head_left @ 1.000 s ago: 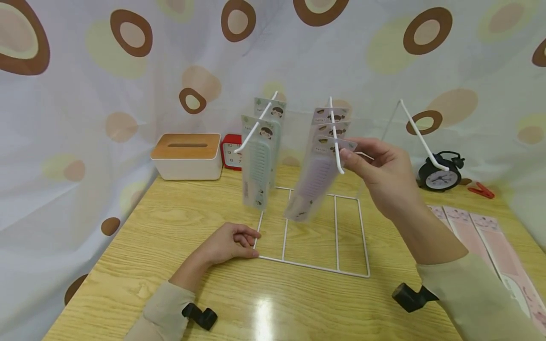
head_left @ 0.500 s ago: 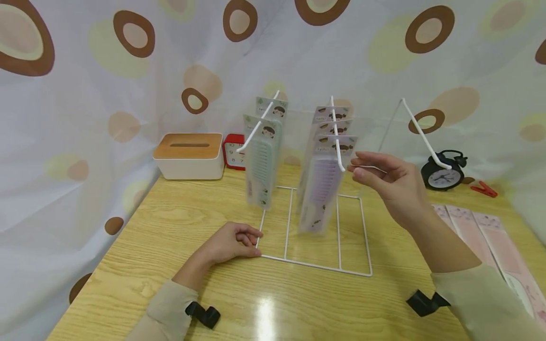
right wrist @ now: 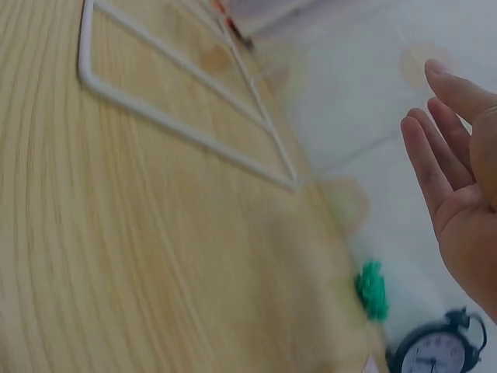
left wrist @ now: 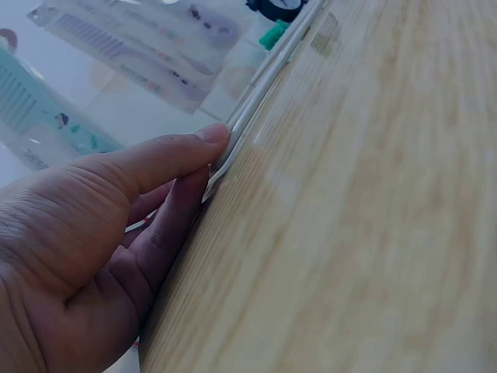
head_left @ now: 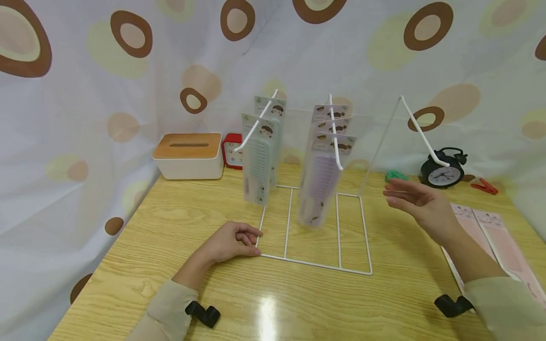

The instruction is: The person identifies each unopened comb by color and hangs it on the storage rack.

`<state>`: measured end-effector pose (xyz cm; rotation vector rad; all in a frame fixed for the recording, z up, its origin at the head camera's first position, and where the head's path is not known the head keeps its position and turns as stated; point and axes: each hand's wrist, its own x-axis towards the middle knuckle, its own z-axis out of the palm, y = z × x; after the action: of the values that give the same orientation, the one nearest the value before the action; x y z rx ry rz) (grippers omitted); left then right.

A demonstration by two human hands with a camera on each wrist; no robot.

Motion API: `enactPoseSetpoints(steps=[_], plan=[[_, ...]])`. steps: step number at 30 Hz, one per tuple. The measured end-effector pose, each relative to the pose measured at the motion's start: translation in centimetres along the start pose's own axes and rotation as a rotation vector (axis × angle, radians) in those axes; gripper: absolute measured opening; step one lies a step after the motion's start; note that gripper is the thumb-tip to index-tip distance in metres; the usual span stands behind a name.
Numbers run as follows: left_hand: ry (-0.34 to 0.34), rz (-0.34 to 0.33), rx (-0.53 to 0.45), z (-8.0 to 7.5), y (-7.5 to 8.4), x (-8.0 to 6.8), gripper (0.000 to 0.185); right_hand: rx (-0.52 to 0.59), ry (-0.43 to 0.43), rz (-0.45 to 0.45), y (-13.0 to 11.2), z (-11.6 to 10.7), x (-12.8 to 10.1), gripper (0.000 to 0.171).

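Comb packs (head_left: 317, 184) at frame centre look light and floppy — best pinched by the card header; right hand (head_left: 420, 203) hovers slack-fingered, left hand (head_left: 232, 244) pinches the wire rack (head_left: 315, 266).

In the head view the front purple comb pack (head_left: 317, 182) on the middle hook is smeared by motion, so its print cannot be read. The pink packs (head_left: 503, 241) are cut by the right edge, partly behind the right sleeve. The red clock (head_left: 231, 150) sits half hidden behind the tissue box (head_left: 188, 155). The left wrist view blurs the desk (left wrist: 373, 217); the right wrist view crops the right hand (right wrist: 458, 186).
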<state>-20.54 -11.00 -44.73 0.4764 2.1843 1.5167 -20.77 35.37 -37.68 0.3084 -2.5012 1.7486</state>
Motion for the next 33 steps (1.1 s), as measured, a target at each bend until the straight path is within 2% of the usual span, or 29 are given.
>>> enactPoseSetpoints(steps=[3, 7, 11, 16, 19, 27, 33], plan=[[0.000, 0.002, -0.003, 0.0, 0.0, 0.0, 0.044, -0.139, 0.005, 0.032, 1.6, -1.3, -0.1, 0.048], [-0.002, 0.008, -0.003, 0.0, -0.1, 0.1, 0.044, -0.251, 0.006, 0.053, 3.9, -3.2, 0.0, 0.049], [-0.002, 0.012, -0.001, 0.0, -0.2, 0.1, 0.044, -0.309, -0.019, 0.072, 5.6, -5.5, -0.2, 0.051], [-0.003, 0.012, -0.002, 0.1, -0.3, 0.1, 0.044, -0.313, -0.064, 0.047, 7.2, -8.3, -0.3, 0.050], [-0.003, 0.012, 0.001, 0.1, -0.4, 0.1, 0.044, -0.377, -0.066, 0.065, 8.0, -9.6, -0.3, 0.051], [0.008, 0.003, 0.011, 0.0, -0.1, -0.1, 0.045, -0.502, -0.063, 0.172, 9.8, -11.4, 0.2, 0.063], [0.004, 0.006, 0.012, 0.0, -0.1, 0.0, 0.044, -0.698, -0.069, 0.162, 10.7, -11.7, 0.5, 0.065]])
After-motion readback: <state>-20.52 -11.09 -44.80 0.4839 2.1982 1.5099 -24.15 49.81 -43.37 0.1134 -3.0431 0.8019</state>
